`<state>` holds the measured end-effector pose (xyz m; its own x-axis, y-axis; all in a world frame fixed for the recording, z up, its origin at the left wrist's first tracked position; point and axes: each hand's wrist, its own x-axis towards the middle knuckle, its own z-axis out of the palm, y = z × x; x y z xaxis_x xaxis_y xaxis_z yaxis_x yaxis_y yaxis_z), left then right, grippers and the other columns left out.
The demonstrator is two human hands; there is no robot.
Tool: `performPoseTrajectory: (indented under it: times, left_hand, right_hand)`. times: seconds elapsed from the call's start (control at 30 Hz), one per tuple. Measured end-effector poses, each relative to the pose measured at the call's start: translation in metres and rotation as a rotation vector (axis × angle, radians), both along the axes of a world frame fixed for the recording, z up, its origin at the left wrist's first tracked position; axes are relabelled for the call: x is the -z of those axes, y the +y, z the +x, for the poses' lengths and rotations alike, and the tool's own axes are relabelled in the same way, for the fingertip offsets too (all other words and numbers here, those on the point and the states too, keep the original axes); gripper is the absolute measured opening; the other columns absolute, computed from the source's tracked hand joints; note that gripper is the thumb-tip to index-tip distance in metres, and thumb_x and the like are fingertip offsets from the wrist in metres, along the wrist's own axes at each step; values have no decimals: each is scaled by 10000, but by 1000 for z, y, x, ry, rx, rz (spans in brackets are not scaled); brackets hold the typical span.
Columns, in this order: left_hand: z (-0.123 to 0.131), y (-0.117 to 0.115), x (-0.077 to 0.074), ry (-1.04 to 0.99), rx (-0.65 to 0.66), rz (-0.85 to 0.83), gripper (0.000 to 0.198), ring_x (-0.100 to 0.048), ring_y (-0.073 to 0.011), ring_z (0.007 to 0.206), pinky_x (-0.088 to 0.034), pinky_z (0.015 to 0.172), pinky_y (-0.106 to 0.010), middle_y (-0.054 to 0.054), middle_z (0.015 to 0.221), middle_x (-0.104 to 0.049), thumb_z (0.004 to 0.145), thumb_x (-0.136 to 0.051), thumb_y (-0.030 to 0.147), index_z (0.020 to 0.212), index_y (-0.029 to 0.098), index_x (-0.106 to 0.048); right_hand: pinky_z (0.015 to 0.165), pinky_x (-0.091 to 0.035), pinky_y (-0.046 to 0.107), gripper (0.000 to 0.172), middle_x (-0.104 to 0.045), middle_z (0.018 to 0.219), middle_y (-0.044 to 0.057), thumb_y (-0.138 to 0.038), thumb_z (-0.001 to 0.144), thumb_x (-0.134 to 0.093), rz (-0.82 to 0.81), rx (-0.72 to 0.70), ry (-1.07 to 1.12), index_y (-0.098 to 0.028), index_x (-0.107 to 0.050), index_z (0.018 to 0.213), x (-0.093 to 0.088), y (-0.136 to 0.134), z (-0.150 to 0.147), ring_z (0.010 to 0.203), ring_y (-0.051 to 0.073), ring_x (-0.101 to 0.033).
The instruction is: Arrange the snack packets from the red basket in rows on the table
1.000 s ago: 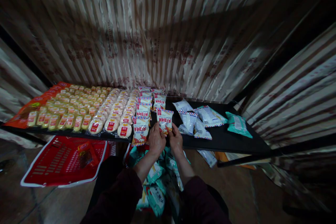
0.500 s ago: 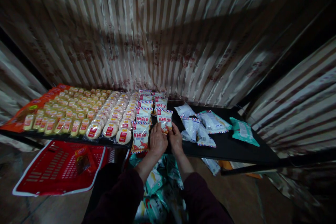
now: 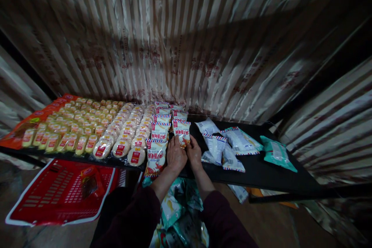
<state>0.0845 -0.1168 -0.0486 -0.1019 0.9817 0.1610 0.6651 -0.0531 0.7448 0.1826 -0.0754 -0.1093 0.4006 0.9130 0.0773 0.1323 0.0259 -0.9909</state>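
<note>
Between my two hands is a white-and-red snack bag (image 3: 181, 130) with a striped top edge, at the near end of a short column of like bags. My left hand (image 3: 177, 156) grips its left lower side, and my right hand (image 3: 194, 154) holds the right lower corner. Just left of my left hand, another column of the same bags (image 3: 157, 153) runs toward the back. Round wrapped crackers (image 3: 136, 156) lie in rows beside that column. Right of my hands, several loose snack bags (image 3: 215, 147) lie in a heap, some with their backs up.
A green bag (image 3: 277, 153) lies toward the right end of the black shelf (image 3: 261, 174). Small yellow wrapped cakes (image 3: 81, 144) fill the left, beside an orange package (image 3: 26, 126). Below are a red basket (image 3: 66, 197) and green bags (image 3: 171, 209). A striped sheet (image 3: 174, 46) hangs behind.
My hands stay on the same snack bag, which sits slightly closer to the bag behind it. The whole view has shifted a little, with the shelf appearing nearer.
</note>
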Motion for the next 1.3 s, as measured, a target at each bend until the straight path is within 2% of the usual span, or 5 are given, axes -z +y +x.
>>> performPoseTrajectory:
  times: [0.3, 0.6, 0.83, 1.03, 1.3]
  left_hand:
    - [-1, 8, -3, 37, 11, -88, 614, -409, -323, 1315, -346, 1085, -432, -260, 1410, -413, 786, -468, 99, 1385, 11, -365]
    - [1, 8, 11, 79, 24, 3, 586, -291, -317, 1391, -299, 1122, -445, -234, 1500, -283, 838, -426, 112, 1416, 64, -340]
    - [-1, 11, 21, 153, 53, 20, 597, -189, -307, 1419, -273, 1140, -474, -231, 1520, -226, 834, -369, 59, 1426, 50, -296]
    - [3, 13, 29, 196, 60, 33, 631, -109, -300, 1425, -247, 1156, -469, -238, 1527, -187, 807, -316, 12, 1435, 6, -248]
    - [9, 28, 25, 165, 70, 80, 653, -70, -313, 1427, -213, 1159, -501, -255, 1531, -141, 811, -376, 65, 1444, 22, -221]
  right_hand:
    - [969, -438, 405, 487, -679, 1127, 58, -330, 715, -487, 26, -4, -160, -226, -636, 1167, 1, 5, 1, 1011, 229, -618]
    - [996, -386, 451, 471, -661, 1111, 116, -291, 701, -481, 110, 21, -463, -174, -662, 1120, -1, 6, 3, 1054, 266, -556]
    - [1061, -333, 442, 517, -624, 1215, 129, -412, 780, -426, 30, 47, -431, -136, -640, 1161, -12, 9, -2, 1164, 266, -505]
    - [1094, -301, 428, 667, -503, 1383, 150, -535, 840, -391, -114, 2, -381, -116, -475, 1351, -34, 21, -6, 1290, 271, -442]
    - [1068, -339, 432, 763, -499, 1395, 128, -630, 807, -460, -201, -93, -304, -186, -377, 1423, -40, 43, 1, 1284, 283, -471]
